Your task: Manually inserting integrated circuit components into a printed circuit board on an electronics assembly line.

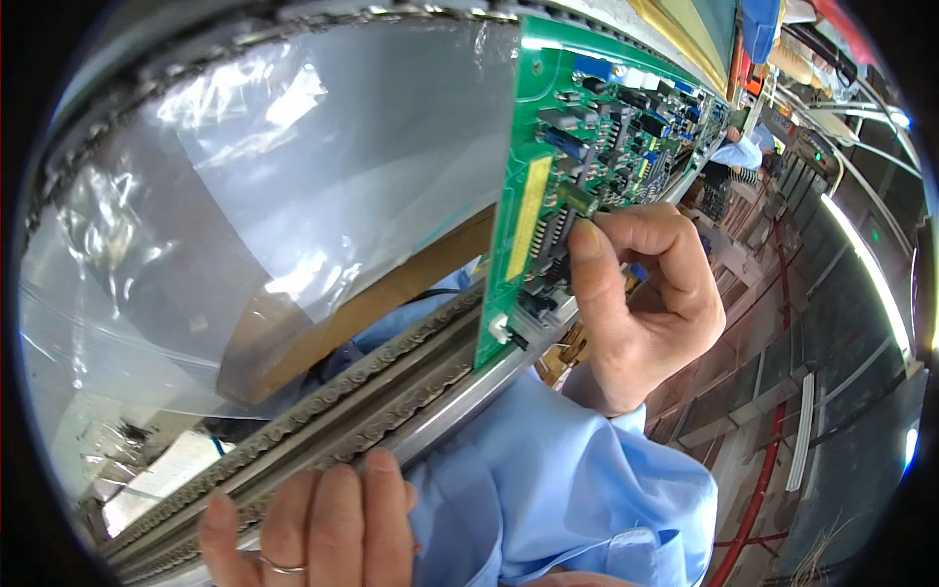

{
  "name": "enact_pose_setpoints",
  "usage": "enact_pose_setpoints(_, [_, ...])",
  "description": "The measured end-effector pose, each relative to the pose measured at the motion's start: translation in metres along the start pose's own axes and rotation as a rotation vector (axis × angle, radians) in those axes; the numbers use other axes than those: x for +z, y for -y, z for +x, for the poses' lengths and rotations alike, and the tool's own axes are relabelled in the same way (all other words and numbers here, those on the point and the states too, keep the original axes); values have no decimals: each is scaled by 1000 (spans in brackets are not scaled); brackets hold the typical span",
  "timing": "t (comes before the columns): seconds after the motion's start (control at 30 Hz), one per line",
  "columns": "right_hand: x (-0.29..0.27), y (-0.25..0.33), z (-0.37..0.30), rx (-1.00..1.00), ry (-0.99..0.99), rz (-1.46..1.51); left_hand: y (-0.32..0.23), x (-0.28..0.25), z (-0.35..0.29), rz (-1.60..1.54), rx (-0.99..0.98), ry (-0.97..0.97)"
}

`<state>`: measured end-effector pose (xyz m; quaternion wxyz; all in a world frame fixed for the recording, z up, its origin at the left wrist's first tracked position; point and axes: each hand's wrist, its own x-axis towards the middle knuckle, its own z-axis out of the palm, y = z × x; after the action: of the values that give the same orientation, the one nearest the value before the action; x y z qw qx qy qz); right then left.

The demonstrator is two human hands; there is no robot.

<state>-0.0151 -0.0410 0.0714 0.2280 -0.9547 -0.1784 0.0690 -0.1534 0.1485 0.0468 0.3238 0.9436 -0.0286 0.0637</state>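
My right hand is closed in a pinch at the face of a green circuit board. Thumb and forefinger meet at a small olive-green electronic component among black chips and blue parts. A yellow strip runs down the board near its left edge. The board's lower edge sits at a metal rail fitted with a chain. Below that rail, my left hand has its fingers bent, a ring on one of them. A tiny orange-red bit shows beside its fingers; whatever they hold is hidden.
A shiny clear plastic sheet covers the area left of the board. A second chain runs along the rail's far side. Away on the right are a person in light blue, a red pipe and a bright tube lamp.
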Motion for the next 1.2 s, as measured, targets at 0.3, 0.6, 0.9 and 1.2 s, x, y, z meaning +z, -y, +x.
enact_pose_setpoints(0.3, [4, 14, -6, -35, -28, -100, -5, -10, -5, -60, -132, 69])
enact_pose_setpoints(0.6, [1, 12, -4, 45, 14, -34, -5, -10, -4, -18, -149, 101])
enact_pose_setpoints(0.9, [2, 14, -6, 132, -16, 26, -6, -9, -6, -31, -158, 77])
enact_pose_setpoints(1.2, [3, 9, -1, 98, -41, 33, -12, -4, -5, 90, -138, 65])
